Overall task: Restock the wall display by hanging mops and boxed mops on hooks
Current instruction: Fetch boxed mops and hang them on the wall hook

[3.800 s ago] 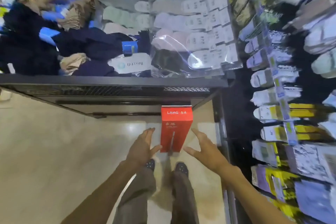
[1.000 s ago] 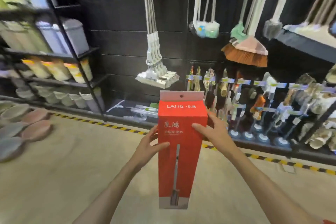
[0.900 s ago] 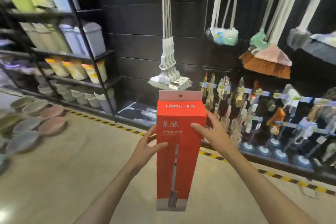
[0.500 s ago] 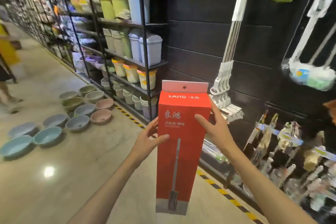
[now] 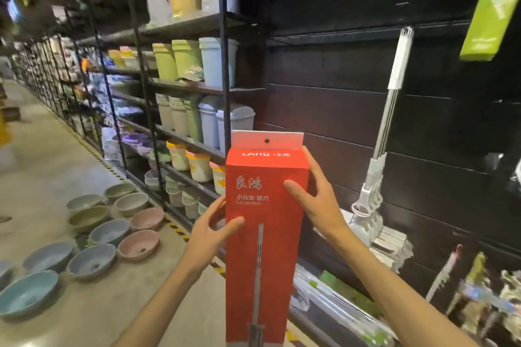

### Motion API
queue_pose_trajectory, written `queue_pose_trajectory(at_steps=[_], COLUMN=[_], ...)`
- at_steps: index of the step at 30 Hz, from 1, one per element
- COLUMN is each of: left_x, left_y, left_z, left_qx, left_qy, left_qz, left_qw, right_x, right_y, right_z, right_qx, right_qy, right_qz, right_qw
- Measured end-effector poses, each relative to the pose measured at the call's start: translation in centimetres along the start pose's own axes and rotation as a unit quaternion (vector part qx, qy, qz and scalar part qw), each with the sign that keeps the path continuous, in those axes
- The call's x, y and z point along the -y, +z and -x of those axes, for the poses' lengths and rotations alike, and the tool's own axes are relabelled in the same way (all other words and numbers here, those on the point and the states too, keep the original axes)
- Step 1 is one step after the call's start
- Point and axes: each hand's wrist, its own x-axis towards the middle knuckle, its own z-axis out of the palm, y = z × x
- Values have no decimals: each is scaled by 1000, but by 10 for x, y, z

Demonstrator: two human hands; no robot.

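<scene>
I hold the tall red cardboard mop box (image 5: 263,234), white hang-tab up, left hand (image 5: 210,234) and right hand (image 5: 315,203) gripping its sides; the wall now looms closer.

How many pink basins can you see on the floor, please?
2: one pink basin by the shelving, the other just nearer the camera; more may be hidden off-frame.

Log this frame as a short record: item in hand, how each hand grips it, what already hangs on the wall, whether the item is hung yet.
item: red mop box, upright, white hang tab on top
left hand: grips the box's left edge
right hand: grips the right edge, higher up
on wall: white mops hanging; green box above right
hung yet: no, box held in front of the dark wall panel
</scene>
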Motion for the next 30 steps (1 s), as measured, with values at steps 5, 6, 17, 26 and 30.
queue_pose_trajectory(at_steps=[5,6,17,26,30], left_x=[11,14,74,104,115], left_y=[-31,-36,-59,-67,-73], left_z=[-96,-115,-346,-534,-605], left_qx=[6,8,-3,-1,4], left_qy=[10,14,51,88,119], left_qz=[-8,-6,-7,18,34], left_qw=[1000,1000,999,996,992], right_x=[-24,-29,-133,-194,-210], right_y=[29,33,53,56,62], right_z=[-92,-110,-321,-501,-565], right_qx=[-14,-17,-23,-4,0], right_qy=[-17,-21,-69,-109,-126], right_qz=[20,24,43,36,65], right_qw=[1000,999,996,993,990])
